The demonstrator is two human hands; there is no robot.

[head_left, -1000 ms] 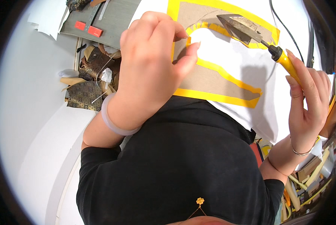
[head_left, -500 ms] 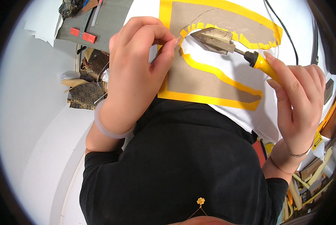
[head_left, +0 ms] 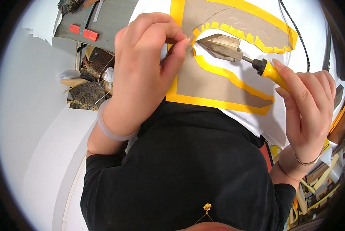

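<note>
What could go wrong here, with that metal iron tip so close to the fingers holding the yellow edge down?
1. The left hand pinches the yellow fabric edge right beside the small iron; if the tip is hot, a slip could burn a fingertip.
2. The right hand holds the yellow handle far back, so the tip might wander and crease the notched border unevenly.
3. The black cord trails over the work and could snag.

Our left hand (head_left: 143,73) hides the brown card's (head_left: 215,82) left yellow border, and the card runs off the top edge. The black cord (head_left: 296,32) leaves there too (its plug unseen). Patterned scraps (head_left: 85,82) blur together.
</note>
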